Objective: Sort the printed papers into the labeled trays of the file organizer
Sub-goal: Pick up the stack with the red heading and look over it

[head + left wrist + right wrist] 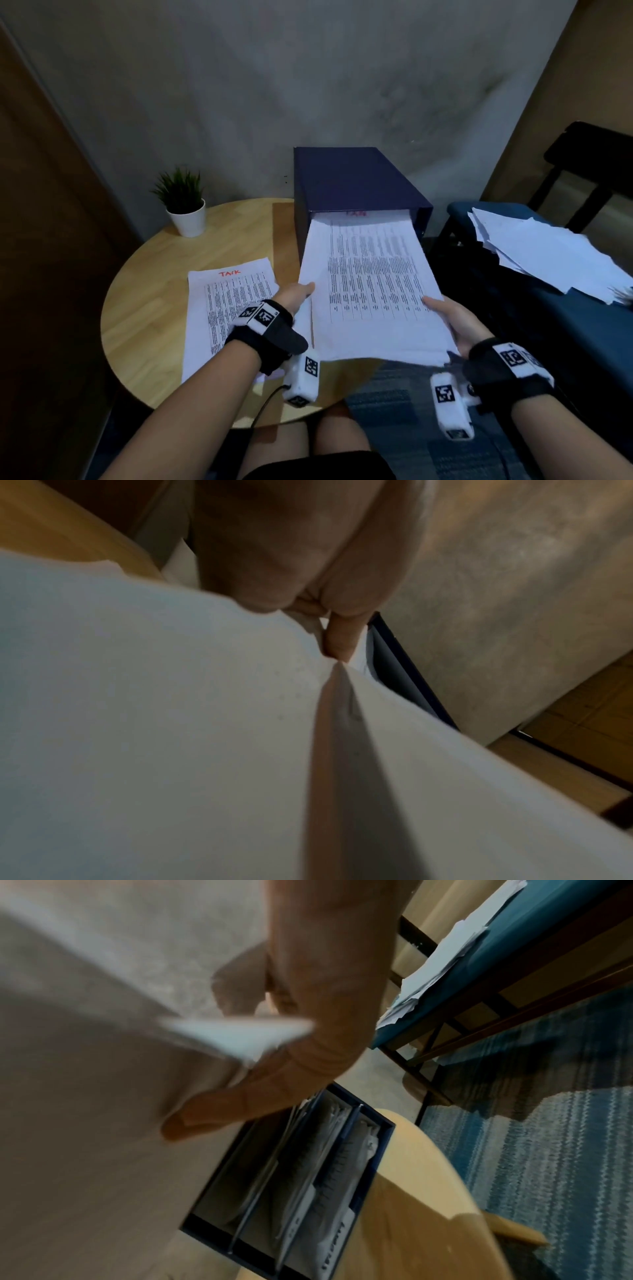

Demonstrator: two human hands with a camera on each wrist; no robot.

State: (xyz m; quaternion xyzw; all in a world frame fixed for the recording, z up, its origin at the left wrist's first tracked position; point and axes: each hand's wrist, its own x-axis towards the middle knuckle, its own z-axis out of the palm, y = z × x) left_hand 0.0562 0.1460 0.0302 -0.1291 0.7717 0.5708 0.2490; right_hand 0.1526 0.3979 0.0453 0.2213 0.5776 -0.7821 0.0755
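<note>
A stack of printed papers (373, 291) hangs in the air between my hands, its far end inside the top slot of the dark blue file organizer (356, 181). My left hand (303, 291) pinches the stack's left edge. My right hand (442, 308) grips its near right corner, thumb on top and fingers beneath. In the left wrist view my fingers (341, 639) pinch the white sheets (154, 723). The right wrist view shows my right hand (291, 1042) around the stack's corner (240, 1034), and the organizer's trays (308, 1177) below with papers in them.
A second sheet pile headed "TASK" in red (226, 308) lies on the round wooden table (144, 308) under my left forearm. A potted plant (186, 212) stands at the back left. Loose papers (541, 253) lie on a blue bench (582, 329) to the right, beside a black chair (589, 161).
</note>
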